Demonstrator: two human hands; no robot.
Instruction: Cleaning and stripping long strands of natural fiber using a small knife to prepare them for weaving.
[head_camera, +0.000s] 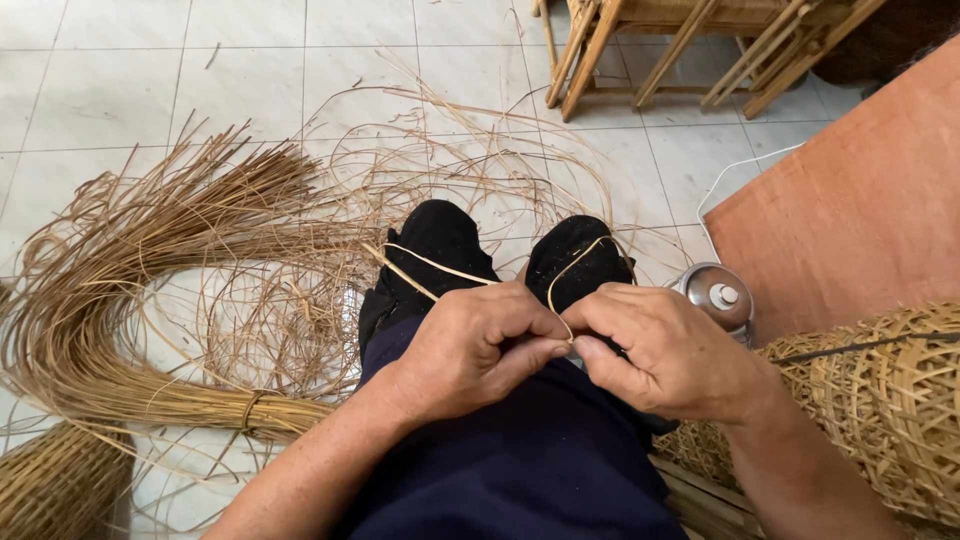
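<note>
Head view: our left hand (470, 350) and right hand (665, 350) meet at frame centre, both pinched closed on 1 thin rattan strip (440, 268), which loops toward 12 o'clock over the dark feet. We judge the work early: a tied strip bundle (120, 300) at 9 o'clock appears unused; a woven basket (890, 400) lies at 3 o'clock.

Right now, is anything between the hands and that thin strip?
No. Both the left hand and the right hand already pinch the thin strip directly; nothing visible sits between them.
</note>
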